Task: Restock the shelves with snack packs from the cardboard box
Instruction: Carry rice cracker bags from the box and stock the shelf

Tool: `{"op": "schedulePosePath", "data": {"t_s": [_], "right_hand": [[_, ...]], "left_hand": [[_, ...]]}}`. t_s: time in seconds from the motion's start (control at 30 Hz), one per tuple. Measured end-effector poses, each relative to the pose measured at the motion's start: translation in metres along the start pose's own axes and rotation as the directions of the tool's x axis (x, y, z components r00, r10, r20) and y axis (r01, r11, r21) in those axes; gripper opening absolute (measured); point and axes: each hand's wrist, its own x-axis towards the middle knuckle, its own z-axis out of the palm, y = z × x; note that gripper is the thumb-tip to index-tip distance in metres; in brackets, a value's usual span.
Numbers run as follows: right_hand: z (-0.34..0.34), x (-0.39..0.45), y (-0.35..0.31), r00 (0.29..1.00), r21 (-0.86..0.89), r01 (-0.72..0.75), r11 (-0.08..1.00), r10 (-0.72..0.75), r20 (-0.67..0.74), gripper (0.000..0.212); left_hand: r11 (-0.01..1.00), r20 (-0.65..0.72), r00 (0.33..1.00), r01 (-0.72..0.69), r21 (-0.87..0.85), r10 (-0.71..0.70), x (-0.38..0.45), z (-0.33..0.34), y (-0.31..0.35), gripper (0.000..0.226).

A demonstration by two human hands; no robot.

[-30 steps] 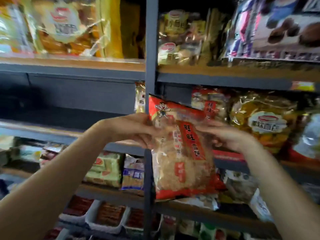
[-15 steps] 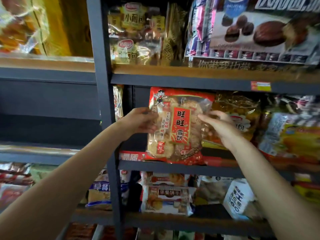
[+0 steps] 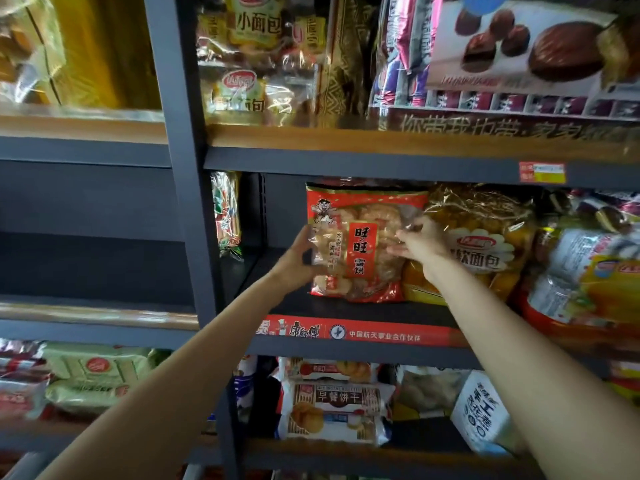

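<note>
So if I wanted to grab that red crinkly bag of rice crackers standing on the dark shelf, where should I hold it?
Probably by its two side edges, reaching in from the front. The red plastic rice cracker bag stands upright facing out, with a yellow bread bag close on one side, and its crackers look brittle. The left hand and right hand hold it that way.

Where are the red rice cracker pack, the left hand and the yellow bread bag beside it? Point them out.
red rice cracker pack [image 3: 363,258]: head view, on its red centre label.
left hand [image 3: 294,263]: head view, on the back of the hand.
yellow bread bag [image 3: 481,237]: head view, on its front label.
</note>
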Motion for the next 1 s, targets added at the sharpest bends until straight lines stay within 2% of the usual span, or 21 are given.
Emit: {"op": "schedulePosePath", "data": {"t_s": [0.07, 0.13, 0.2, 0.3, 0.37, 0.43, 0.5, 0.57, 0.63, 0.7, 0.77, 0.83, 0.9, 1.0], "right_hand": [[0.003, 0.0, 0.006, 0.999, -0.226, 0.033, 0.974, -0.03, 0.018, 0.049], [0.01, -0.004, 0.013, 0.997, -0.335, 0.081, 0.939, -0.083, 0.009, 0.062], [0.017, -0.01, 0.023, 0.991, -0.313, 0.12, 0.942, -0.134, -0.023, 0.072], [0.029, -0.02, 0.034, 0.97, -0.283, 0.22, 0.933, -0.241, -0.039, 0.067], [0.041, -0.031, 0.033, 0.966, -0.294, 0.243, 0.925, -0.258, -0.014, 0.066], [0.056, -0.043, 0.025, 0.948, -0.293, 0.284, 0.913, -0.313, -0.058, 0.056], [0.076, -0.065, 0.013, 0.893, -0.294, 0.366, 0.883, -0.422, -0.157, 0.041], [0.104, -0.098, -0.004, 0.807, -0.225, 0.517, 0.826, -0.558, -0.194, 0.029], [0.141, -0.143, -0.025, 0.716, -0.079, 0.674, 0.735, -0.676, -0.173, 0.032], [0.187, -0.201, -0.047, 0.649, 0.07, 0.76, 0.646, -0.749, -0.131, 0.032], [0.235, -0.27, -0.069, 0.609, 0.195, 0.782, 0.592, -0.792, -0.038, 0.031], [0.282, -0.352, -0.086, 0.572, 0.304, 0.762, 0.572, -0.814, 0.099, 0.031], [0.324, -0.44, -0.097, 0.514, 0.394, 0.719, 0.572, -0.82, 0.252, 0.029], [0.378, -0.566, -0.099, 0.378, 0.455, 0.649, 0.61, -0.777, 0.503, 0.022]], "left_hand": [[0.997, 0.044, 0.997, 0.069, -0.026, -0.067, 0.004, 0.009, -0.008, 0.092], [0.995, -0.012, 0.995, 0.101, -0.02, -0.102, 0.008, 0.015, -0.008, 0.086], [0.992, -0.158, 0.98, 0.122, 0.023, -0.117, 0.004, 0.016, -0.001, 0.075], [0.989, -0.334, 0.941, 0.103, 0.105, -0.062, -0.015, 0.006, 0.005, 0.061], [0.983, -0.329, 0.944, 0.059, 0.174, 0.002, -0.037, -0.005, 0.004, 0.056], [0.981, -0.285, 0.958, 0.025, 0.193, 0.031, -0.062, -0.021, 0.002, 0.053], [0.97, -0.241, 0.968, -0.008, 0.243, 0.069, -0.092, -0.04, 0.0, 0.05], [0.953, -0.247, 0.961, -0.044, 0.3, 0.122, -0.128, -0.064, -0.002, 0.047], [0.944, -0.321, 0.935, -0.039, 0.328, 0.15, -0.173, -0.093, -0.009, 0.046], [0.942, -0.41, 0.902, 0.011, 0.335, 0.135, -0.233, -0.132, -0.019, 0.046], [0.938, -0.498, 0.863, 0.099, 0.334, 0.086, -0.305, -0.173, -0.033, 0.048], [0.919, -0.61, 0.792, 0.236, 0.316, 0.006, -0.388, -0.215, -0.048, 0.041], [0.879, -0.724, 0.679, 0.413, 0.239, -0.123, -0.475, -0.253, -0.061, 0.035], [0.797, -0.843, 0.468, 0.598, 0.082, -0.265, -0.605, -0.296, -0.079, 0.036]]}}
